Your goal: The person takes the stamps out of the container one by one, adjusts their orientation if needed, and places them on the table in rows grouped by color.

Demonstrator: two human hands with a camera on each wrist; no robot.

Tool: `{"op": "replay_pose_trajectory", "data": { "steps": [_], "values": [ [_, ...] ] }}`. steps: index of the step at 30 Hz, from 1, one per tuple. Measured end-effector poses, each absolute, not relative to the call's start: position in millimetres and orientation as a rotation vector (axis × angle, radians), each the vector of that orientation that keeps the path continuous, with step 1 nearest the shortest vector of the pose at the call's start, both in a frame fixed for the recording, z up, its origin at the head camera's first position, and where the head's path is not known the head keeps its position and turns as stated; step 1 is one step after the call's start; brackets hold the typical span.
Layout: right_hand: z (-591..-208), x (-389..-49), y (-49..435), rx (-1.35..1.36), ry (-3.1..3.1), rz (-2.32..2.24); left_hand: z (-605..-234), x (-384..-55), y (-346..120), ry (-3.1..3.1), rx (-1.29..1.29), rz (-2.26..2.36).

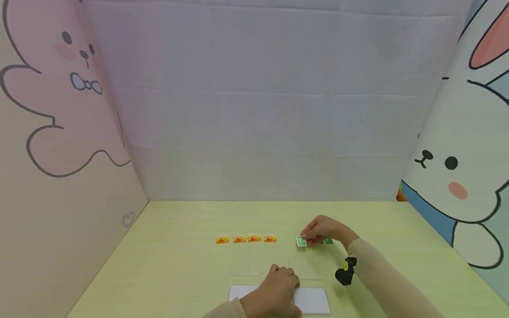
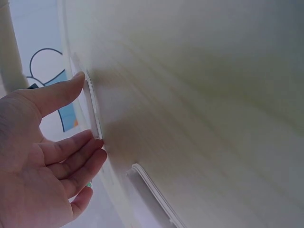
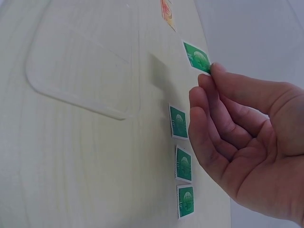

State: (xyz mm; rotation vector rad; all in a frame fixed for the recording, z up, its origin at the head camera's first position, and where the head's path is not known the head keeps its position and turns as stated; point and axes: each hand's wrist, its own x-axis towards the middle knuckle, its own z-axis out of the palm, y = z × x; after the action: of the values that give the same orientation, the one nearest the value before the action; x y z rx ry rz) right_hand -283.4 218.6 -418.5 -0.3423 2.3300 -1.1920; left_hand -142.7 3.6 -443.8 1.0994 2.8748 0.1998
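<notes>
Between thumb and forefinger my right hand (image 1: pixel 327 230) pinches a green stamp (image 3: pixel 195 57) by its edge, raised above the table. Beneath and beside that hand, three more green stamps (image 3: pixel 184 164) lie in a row. My left hand (image 1: pixel 274 289) holds a flat white case (image 1: pixel 312 300) at its left end, the thumb at one corner and fingertips at the other in the left wrist view. A second white case (image 1: pixel 241 291) lies to the left, partly hidden by the left hand and forearm.
Several orange-yellow stamps (image 1: pixel 239 239) form a row at the back of the table. Two clear plastic lids, a left one (image 1: pixel 245 265) and a right one (image 1: pixel 305 267), lie between the stamps and white cases. A pale wall (image 1: pixel 270 132) stands behind the table.
</notes>
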Motion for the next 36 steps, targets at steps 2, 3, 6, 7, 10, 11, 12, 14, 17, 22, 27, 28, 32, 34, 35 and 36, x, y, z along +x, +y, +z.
{"op": "replay_pose_trajectory", "data": {
  "steps": [2,3,6,7,10,11,12,14,17,22,27,28,32,34,35,36],
  "values": [
    [-417.9,-283.7,218.7,-0.339,2.331,-1.194,-443.2,-142.9,3.8,2.876,1.1,0.188],
    [-417.7,-283.9,218.7,-0.338,2.332,-1.194,-442.5,-142.9,3.8,2.874,1.098,0.183],
    [-417.2,-284.6,218.7,-0.338,2.335,-1.194,-441.4,-143.2,3.7,2.868,1.096,0.158],
    [-417.3,-284.8,218.4,-0.337,2.335,-1.194,-441.4,-143.2,3.6,2.867,1.095,0.148],
    [-417.9,-285.6,217.7,-0.331,2.337,-1.195,-442.3,-143.9,3.7,2.862,1.095,0.129],
    [-418.1,-286.0,217.6,-0.328,2.337,-1.195,-442.8,-144.1,3.8,2.86,1.095,0.127],
    [-418.5,-286.3,217.4,-0.325,2.338,-1.195,-443.3,-144.5,4.0,2.859,1.094,0.128],
    [-419.1,-286.8,217.1,-0.321,2.338,-1.197,-443.8,-144.9,4.3,2.854,1.088,0.133],
    [-420.7,-287.6,216.8,-0.315,2.338,-1.202,-443.6,-145.1,4.4,2.851,1.077,0.136],
    [-422.5,-288.3,216.6,-0.318,2.344,-1.202,-443.2,-144.9,4.2,2.86,1.076,0.13],
    [-422.1,-288.8,218.1,-0.332,2.356,-1.204,-445.1,-145.0,4.0,2.874,1.089,0.127],
    [-422.0,-288.9,218.3,-0.337,2.357,-1.204,-445.6,-145.1,3.9,2.876,1.091,0.125],
    [-423.3,-289.0,218.5,-0.338,2.361,-1.211,-446.9,-145.6,3.7,2.87,1.099,0.134],
    [-424.2,-288.8,218.4,-0.334,2.364,-1.21,-447.4,-145.9,3.8,2.864,1.1,0.148],
    [-424.8,-288.8,218.5,-0.332,2.367,-1.209,-447.8,-146.0,3.8,2.861,1.101,0.157],
    [-425.3,-288.9,218.5,-0.33,2.369,-1.209,-448.0,-146.1,3.8,2.858,1.102,0.166]
  ]
}}
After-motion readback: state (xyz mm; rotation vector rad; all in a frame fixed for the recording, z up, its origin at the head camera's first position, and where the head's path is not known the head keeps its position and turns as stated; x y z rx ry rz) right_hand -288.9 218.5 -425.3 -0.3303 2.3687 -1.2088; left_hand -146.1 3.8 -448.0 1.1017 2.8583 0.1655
